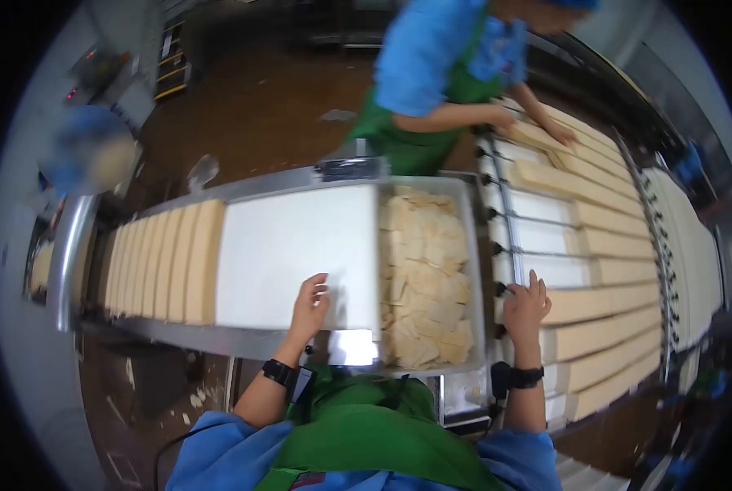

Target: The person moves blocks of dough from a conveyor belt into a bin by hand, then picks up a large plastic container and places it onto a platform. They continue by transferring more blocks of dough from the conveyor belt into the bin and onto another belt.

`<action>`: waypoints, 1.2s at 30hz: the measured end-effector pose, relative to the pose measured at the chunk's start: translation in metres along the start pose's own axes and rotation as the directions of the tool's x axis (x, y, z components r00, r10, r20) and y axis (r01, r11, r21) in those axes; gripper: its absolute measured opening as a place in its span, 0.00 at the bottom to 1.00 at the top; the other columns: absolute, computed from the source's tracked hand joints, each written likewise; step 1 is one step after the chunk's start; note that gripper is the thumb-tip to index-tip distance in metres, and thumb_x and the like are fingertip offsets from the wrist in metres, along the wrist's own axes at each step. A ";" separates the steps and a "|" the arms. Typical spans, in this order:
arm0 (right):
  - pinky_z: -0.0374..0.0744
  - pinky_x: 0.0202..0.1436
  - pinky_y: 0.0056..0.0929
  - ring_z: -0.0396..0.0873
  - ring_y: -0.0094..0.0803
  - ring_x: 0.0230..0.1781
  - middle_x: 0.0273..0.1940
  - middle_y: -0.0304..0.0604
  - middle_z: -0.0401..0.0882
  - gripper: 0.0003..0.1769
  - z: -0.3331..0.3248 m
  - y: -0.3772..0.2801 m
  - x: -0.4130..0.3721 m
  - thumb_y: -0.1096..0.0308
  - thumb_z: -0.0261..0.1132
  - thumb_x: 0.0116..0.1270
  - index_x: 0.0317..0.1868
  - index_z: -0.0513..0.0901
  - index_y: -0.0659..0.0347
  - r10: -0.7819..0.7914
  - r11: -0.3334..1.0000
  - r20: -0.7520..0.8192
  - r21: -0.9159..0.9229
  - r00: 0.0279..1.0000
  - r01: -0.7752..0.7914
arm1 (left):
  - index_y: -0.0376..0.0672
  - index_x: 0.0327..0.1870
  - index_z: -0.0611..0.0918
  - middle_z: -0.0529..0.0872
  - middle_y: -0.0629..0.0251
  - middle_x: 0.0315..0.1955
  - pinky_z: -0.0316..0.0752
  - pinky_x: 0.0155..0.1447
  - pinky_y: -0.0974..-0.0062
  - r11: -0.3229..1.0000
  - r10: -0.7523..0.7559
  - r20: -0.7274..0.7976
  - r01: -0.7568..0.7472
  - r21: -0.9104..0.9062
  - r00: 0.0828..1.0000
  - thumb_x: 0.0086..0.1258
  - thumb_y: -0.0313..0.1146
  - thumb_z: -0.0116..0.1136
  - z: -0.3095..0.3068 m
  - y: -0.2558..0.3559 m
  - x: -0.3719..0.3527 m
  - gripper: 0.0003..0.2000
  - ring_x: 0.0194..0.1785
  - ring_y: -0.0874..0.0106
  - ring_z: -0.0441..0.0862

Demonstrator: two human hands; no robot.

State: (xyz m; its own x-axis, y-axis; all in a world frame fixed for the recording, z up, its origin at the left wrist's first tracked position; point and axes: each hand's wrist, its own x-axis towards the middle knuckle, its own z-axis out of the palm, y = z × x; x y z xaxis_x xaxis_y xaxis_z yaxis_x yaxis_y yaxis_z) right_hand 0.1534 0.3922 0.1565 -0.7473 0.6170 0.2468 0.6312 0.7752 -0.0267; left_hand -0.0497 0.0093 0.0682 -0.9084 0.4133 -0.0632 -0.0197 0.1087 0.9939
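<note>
A long pale beige strip (583,304), lying crosswise on the rod-lined conveyor (538,206) at the right, is touched at its near end by the right hand (525,307), whose grip is open with the fingers spread. The left hand (310,304) is laid flat, its grip open and empty, on the bare white belt (284,245), just beside the metal bin of broken pale pieces (427,270) set between the two hands. A row of pale slabs (165,262) is carried further left on the belt, and strips at the far end are touched by a co-worker's hand (558,131).
</note>
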 end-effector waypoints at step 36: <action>0.71 0.64 0.47 0.63 0.62 0.65 0.73 0.56 0.46 0.49 0.092 -0.677 0.054 0.49 0.68 0.50 0.72 0.58 0.52 -0.246 0.913 0.517 0.408 0.820 0.017 | 0.29 0.64 0.61 0.71 0.44 0.51 0.74 0.53 0.60 0.484 -0.154 -0.368 0.394 0.781 0.917 0.49 0.47 0.74 -0.286 -0.042 -0.045 0.47 0.51 0.52 0.73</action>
State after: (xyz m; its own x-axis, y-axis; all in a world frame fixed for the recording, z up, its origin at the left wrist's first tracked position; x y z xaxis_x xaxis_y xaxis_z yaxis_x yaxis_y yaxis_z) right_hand -0.3331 -0.0866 0.0985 -0.8753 0.3853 -0.2921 0.4790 0.7735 -0.4151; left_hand -0.1270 -0.2725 0.0557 -0.9837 0.0300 -0.1773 -0.0413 0.9220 0.3850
